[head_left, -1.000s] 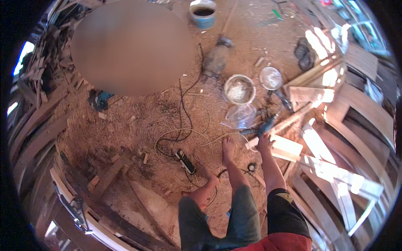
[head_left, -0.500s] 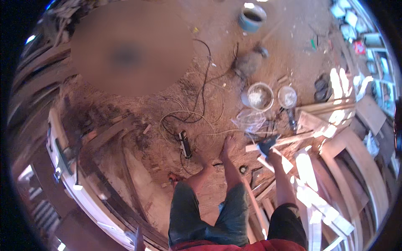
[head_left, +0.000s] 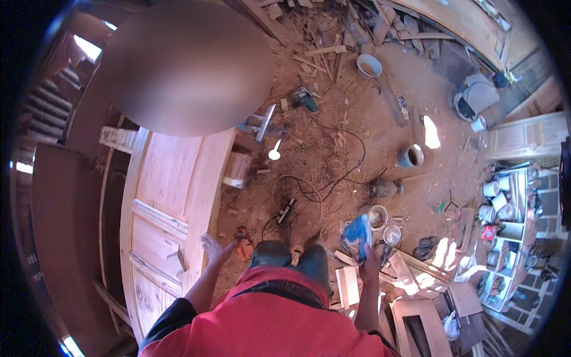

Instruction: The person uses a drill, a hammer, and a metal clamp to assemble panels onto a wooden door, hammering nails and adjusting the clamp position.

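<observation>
My right hand [head_left: 370,262] grips a blue object [head_left: 355,234], blurred by motion, over the ground right of my legs. Its exact kind cannot be made out. My left hand [head_left: 215,247] is open, fingers apart, at the near right edge of a pale wooden panelled door [head_left: 205,172]; whether it touches the wood I cannot tell. A small wood piece [head_left: 179,260] lies on the door. Just right of my left hand is an orange object [head_left: 243,243]. A black and silver device [head_left: 286,211] with a cable lies on the ground ahead of my legs.
Two white tubs [head_left: 377,217] stand near the blue object, with a bucket [head_left: 410,156] farther off. Cables [head_left: 333,193] loop over the dirt floor. Wood scraps [head_left: 330,53] pile up at the back. Boards and frames [head_left: 416,315] lean at lower right, below a shelf [head_left: 505,244].
The view has swung, bringing the panelled door and my left hand into sight. My right hand is raised, with the blue object plainly showing in it.
</observation>
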The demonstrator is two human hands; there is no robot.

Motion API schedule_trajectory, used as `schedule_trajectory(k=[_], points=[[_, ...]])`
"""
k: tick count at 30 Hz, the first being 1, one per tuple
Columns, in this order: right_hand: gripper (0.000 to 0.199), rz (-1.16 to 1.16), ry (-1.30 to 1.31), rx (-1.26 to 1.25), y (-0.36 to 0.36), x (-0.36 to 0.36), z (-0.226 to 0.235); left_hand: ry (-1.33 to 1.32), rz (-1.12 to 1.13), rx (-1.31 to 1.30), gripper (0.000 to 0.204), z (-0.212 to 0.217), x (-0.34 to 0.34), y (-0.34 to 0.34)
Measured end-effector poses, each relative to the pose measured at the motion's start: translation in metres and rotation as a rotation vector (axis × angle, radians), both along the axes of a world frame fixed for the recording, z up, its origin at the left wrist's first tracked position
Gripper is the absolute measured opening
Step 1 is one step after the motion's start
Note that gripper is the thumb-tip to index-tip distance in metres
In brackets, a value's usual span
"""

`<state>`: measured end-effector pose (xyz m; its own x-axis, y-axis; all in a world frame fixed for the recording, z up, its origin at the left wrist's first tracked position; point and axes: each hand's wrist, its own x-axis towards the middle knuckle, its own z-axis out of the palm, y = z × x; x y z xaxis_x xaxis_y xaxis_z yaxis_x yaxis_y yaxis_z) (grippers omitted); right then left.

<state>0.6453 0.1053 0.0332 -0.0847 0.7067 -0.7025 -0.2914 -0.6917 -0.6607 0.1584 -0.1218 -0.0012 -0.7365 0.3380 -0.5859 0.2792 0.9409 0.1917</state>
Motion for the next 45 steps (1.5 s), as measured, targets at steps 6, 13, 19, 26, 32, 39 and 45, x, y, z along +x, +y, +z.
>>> schedule_trajectory(k=[6,13,19,26,32,39,45], points=[[0.042,0.159,-0.024,0.456,0.027,-0.085,0.156,0.013,0.067,0.211,0.132,0.002,0.004,-0.013],[0.036,0.561,-0.406,0.805,0.075,-0.142,0.122,-0.002,0.102,0.22,0.132,0.008,0.003,-0.004],[0.015,0.389,-0.203,0.229,0.11,-0.184,0.105,0.114,0.013,-0.01,0.129,0.002,0.007,-0.003],[0.023,0.358,-0.149,0.499,0.191,-0.17,0.152,0.142,0.01,-0.143,0.129,0.008,0.009,0.016],[0.035,0.387,-0.181,1.09,0.234,-0.172,0.19,0.053,0.069,-0.157,0.137,0.002,-0.003,0.016],[0.015,0.302,-0.134,0.55,0.272,-0.2,0.191,-0.086,0.175,-0.263,0.118,0.0,-0.043,0.013],[0.021,0.575,-0.37,0.463,0.297,-0.234,0.199,0.389,0.074,0.337,0.051,0.078,-0.086,0.194]])
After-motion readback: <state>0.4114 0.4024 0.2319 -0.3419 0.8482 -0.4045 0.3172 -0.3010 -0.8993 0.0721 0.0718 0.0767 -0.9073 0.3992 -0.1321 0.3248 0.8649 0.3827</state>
